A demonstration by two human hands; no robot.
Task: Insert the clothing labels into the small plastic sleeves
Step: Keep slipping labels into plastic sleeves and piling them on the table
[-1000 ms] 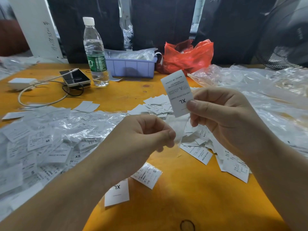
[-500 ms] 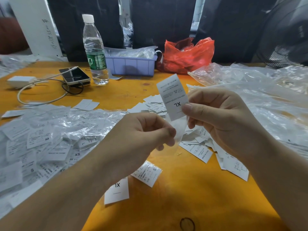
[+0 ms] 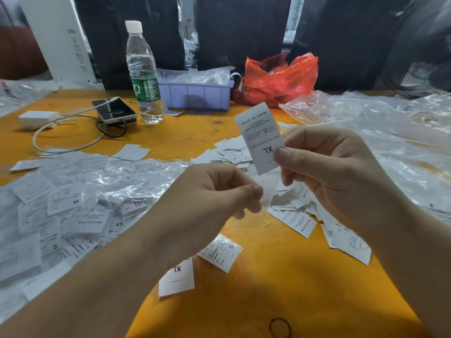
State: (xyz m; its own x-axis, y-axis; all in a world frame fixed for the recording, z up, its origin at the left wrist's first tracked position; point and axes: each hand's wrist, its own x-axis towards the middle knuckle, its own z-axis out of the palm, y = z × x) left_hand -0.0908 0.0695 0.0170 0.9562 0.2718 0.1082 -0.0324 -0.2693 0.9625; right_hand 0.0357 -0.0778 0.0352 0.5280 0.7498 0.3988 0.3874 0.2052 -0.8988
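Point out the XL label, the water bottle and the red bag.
XL label point(image 3: 259, 137): head view, middle of its printed face.
Water bottle point(image 3: 144, 86): head view, green wrapper.
Red bag point(image 3: 278, 79): head view, crumpled front.

This looks like a small garment-packing workroom rather than a home. An orange wooden table point(image 3: 244, 289) fills the lower frame, heaped at left with bagged labels point(image 3: 61, 203) and at centre with loose labels point(image 3: 300, 220) — sizes S, M, XL, "MADE IN CHINA" print. Clear plastic bags point(image 3: 378, 132) pile up at right. Along the top edge stand a lilac parts bin point(image 3: 195, 96), a red plastic bag point(image 3: 278, 79), a water bottle point(image 3: 144, 76) and a charging phone point(image 3: 113, 111) — a worker's bench, with dark cloth hanging behind.
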